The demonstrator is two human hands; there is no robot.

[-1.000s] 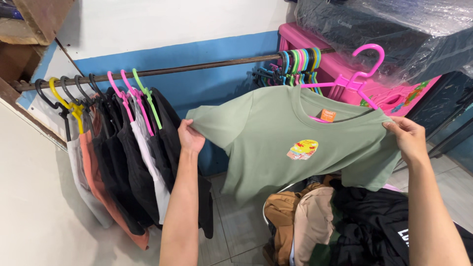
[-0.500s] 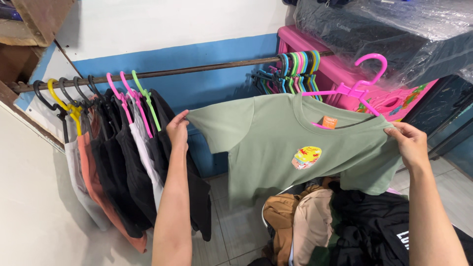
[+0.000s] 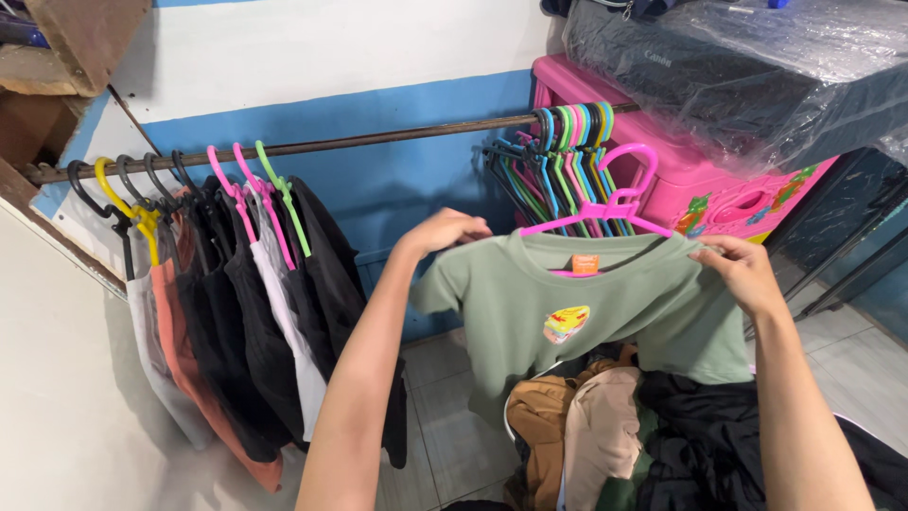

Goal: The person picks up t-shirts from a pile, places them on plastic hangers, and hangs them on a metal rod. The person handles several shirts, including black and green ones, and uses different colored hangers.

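- Below the grip: a heap of crumpled clothes (image 3: 615, 426), tan, khaki and black.
- Left hand (image 3: 443, 230) curls closed over 1 shoulder of the soft sage-green T-shirt (image 3: 577, 322); right hand (image 3: 742, 270) pinches the other shoulder.
- Between the 2 hands, a thin pink plastic hanger (image 3: 605, 203) sits in the collar, hook up.
- Beyond the grip: a rusty metal rail (image 3: 378, 137) carrying empty coloured hangers (image 3: 567, 128).
- Left of the grip: dark garments (image 3: 255, 312) hang from it.
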